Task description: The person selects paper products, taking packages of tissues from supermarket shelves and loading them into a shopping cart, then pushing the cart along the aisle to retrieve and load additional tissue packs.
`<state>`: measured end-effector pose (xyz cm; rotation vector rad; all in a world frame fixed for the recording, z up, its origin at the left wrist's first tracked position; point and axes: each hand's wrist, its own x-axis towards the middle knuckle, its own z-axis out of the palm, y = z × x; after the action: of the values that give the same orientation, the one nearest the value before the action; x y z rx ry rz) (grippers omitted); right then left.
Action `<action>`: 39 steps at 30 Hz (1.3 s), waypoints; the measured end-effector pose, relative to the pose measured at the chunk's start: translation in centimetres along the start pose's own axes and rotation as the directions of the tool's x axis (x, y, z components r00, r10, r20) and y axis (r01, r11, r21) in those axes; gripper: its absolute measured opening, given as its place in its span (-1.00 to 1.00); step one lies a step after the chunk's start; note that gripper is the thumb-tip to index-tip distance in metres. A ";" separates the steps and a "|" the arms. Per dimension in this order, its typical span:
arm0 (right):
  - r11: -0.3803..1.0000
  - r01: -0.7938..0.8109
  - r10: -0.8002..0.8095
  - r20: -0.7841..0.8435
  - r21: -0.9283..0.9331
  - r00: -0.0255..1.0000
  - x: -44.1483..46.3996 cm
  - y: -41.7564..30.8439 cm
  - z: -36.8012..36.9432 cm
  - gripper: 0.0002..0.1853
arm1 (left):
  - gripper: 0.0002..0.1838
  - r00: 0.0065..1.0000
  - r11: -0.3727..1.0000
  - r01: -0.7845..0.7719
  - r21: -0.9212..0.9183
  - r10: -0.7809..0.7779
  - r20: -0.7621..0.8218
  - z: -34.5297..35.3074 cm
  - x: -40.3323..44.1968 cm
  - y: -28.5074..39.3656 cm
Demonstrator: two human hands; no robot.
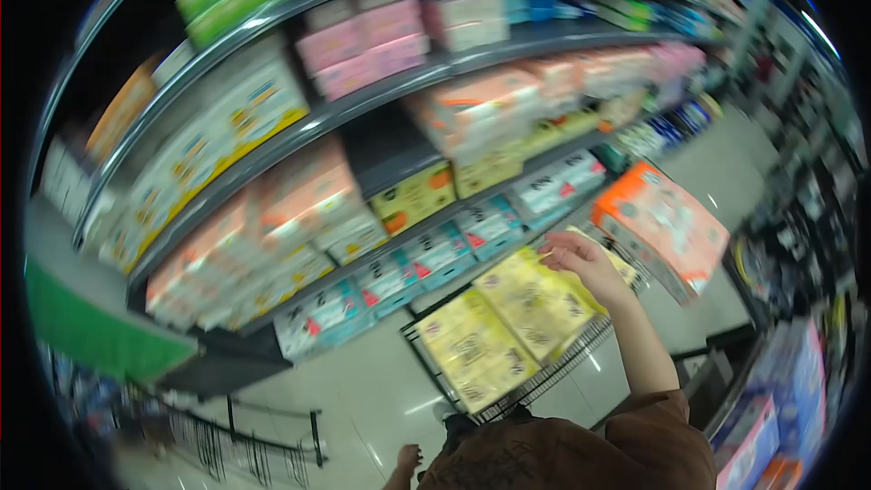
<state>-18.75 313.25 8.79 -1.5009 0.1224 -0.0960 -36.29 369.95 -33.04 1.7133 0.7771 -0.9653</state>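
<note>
Several yellow packs (472,349) lie side by side in a black wire cart (570,356) in front of my body. My right hand (576,259) is above the far end of these packs, with its fingers bent and close together; blur hides whether they grip anything. Beside the cart's far right end is a large orange-and-white pack (667,227). My left hand (410,458) hangs low near my left side, away from the packs, its fingers partly curled and small in view.
Shelves (390,82) of pink, peach and yellow tissue packs run along the left and far side. A black wire rack (245,440) stands at the lower left. Blue-and-purple packages (785,390) are at the lower right.
</note>
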 end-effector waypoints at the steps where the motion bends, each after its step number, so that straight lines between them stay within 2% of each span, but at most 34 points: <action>1: 0.999 0.039 -0.039 -0.165 -0.005 0.985 -1.8 0.9 -3.8 -0.61 | -0.67 0.997 0.982 -0.049 0.183 0.038 0.062 1.1 -0.2 1.0; 2: 0.979 0.087 -0.152 -0.374 -0.185 0.915 -3.3 2.4 -7.6 -0.60 | -0.67 0.997 0.974 -0.018 0.224 0.001 0.078 2.7 -0.3 1.9; 3: 0.927 0.083 -0.281 -0.532 -0.365 0.799 -4.8 3.4 -11.0 -0.60 | -0.66 0.992 0.980 -0.031 0.197 0.006 0.129 4.0 -0.4 2.5; 5: 0.899 0.029 -0.385 -0.757 -0.437 0.528 -8.5 4.7 -17.8 -0.56 | -0.64 0.983 0.957 -0.063 0.282 0.012 0.181 6.8 -0.3 4.2; 6: 0.794 -0.120 -0.535 -0.780 -0.596 0.325 -10.3 5.9 -21.1 -0.52 | -0.63 0.983 0.961 -0.066 0.269 0.016 0.183 7.8 -0.4 4.9; 7: 0.659 -0.304 -0.685 -0.715 -0.688 0.135 -11.7 7.0 -24.2 -0.47 | -0.62 0.982 0.966 -0.069 0.250 0.022 0.186 9.0 -0.4 5.7; 9: 0.873 -0.176 -0.418 -0.884 -0.455 0.210 -14.6 8.5 -29.8 -0.41 | -0.61 0.982 0.974 -0.078 0.214 0.038 0.183 11.6 -0.5 7.0; 11: 0.986 -0.071 -0.115 -0.931 -0.149 0.348 -16.9 10.5 -33.5 -0.35 | -0.60 0.986 0.980 -0.076 0.183 0.047 0.160 13.0 -1.3 7.7; 13: 0.982 -0.033 0.178 -0.835 0.188 0.521 -17.1 12.9 -34.8 -0.29 | -0.61 0.980 0.983 -0.097 0.153 0.068 0.188 13.2 -2.2 7.7; 15: 0.902 0.075 0.285 -0.717 0.425 0.636 -16.9 14.4 -35.9 -0.29 | -0.63 0.968 0.987 -0.100 0.124 0.067 0.244 13.6 -1.3 5.9; 17: 0.861 0.294 0.143 -0.751 0.415 0.645 -16.3 16.2 -36.5 -0.48 | -0.59 0.974 0.981 -0.076 0.177 0.034 0.226 13.7 -1.6 4.5; 18: 0.852 0.240 0.196 -0.708 0.466 0.679 -16.7 16.2 -36.4 -0.48 | -0.57 0.961 0.949 -0.172 0.265 0.102 0.257 13.3 -2.2 3.9; 19: 0.835 0.178 0.254 -0.652 0.521 0.714 -17.2 16.0 -36.4 -0.48 | -0.57 0.978 0.954 -0.143 0.264 0.096 0.183 13.2 -2.7 3.3; 20: 0.786 0.193 0.275 -0.611 0.587 0.743 -17.1 16.1 -36.3 -0.48 | -0.60 0.987 0.959 -0.122 0.256 0.090 0.135 13.3 -2.9 2.9; 22: 0.760 0.200 0.297 -0.603 0.619 0.740 -17.3 17.7 -37.0 -0.44 | -0.61 0.976 0.907 -0.219 0.361 0.204 0.079 13.4 -3.1 1.2; 23: 0.761 0.183 0.311 -0.597 0.623 0.739 -17.0 17.3 -36.1 -0.43 | -0.60 0.976 0.894 -0.211 0.395 0.213 0.040 13.5 -4.2 1.3; 24: 0.761 0.178 0.320 -0.599 0.624 0.734 -16.8 15.6 -35.0 -0.41 | -0.59 0.990 0.907 -0.138 0.398 0.140 0.023 13.6 -4.7 1.5; 26: 0.806 0.229 0.202 -0.618 0.545 0.760 -15.8 14.9 -34.6 -0.41 | -0.59 0.985 0.880 -0.162 0.446 0.168 0.025 13.3 -5.8 2.1; 30: 0.744 0.305 0.219 -0.648 0.595 0.729 -16.2 12.8 -30.9 -0.36 | -0.59 0.940 0.784 -0.287 0.550 0.341 0.004 12.5 -7.7 1.8; 33: 0.674 0.388 0.177 -0.647 0.629 0.741 -17.7 12.4 -27.5 -0.29 | -0.58 0.926 0.817 -0.329 0.473 0.376 -0.005 11.8 -6.1 -0.4; 34: 0.664 0.437 0.134 -0.672 0.607 0.728 -18.4 10.1 -23.7 -0.28 | -0.57 0.916 0.840 -0.355 0.410 0.400 -0.027 11.6 -5.5 -1.9; 35: 0.650 0.482 0.100 -0.694 0.588 0.713 -19.6 7.4 -19.7 -0.26 | -0.57 0.968 0.912 -0.231 0.339 0.251 -0.014 11.1 -6.1 -2.2; 36: 0.631 0.488 0.081 -0.677 0.603 0.732 -20.1 5.0 -16.8 -0.33 | -0.55 0.885 0.865 -0.398 0.306 0.450 -0.122 11.0 -4.4 -5.0; 37: 0.618 0.488 0.069 -0.661 0.616 0.747 -20.8 2.8 -14.1 -0.40 | -0.58 0.909 0.861 -0.351 0.368 0.407 -0.087 10.1 -4.9 -5.8; 38: 0.613 0.484 0.062 -0.648 0.625 0.759 -21.2 1.7 -11.9 -0.46 | -0.59 0.908 0.879 -0.349 0.325 0.403 -0.113 9.2 -5.4 -6.9; 39: 0.630 0.471 0.074 -0.651 0.618 0.755 -20.8 1.7 -10.6 -0.41 | -0.60 0.909 0.895 -0.348 0.279 0.395 -0.132 8.8 -5.5 -8.7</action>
<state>-40.82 305.77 6.89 -0.5509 0.3930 -0.7733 -48.45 364.02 -33.83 2.1015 0.4249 -0.6621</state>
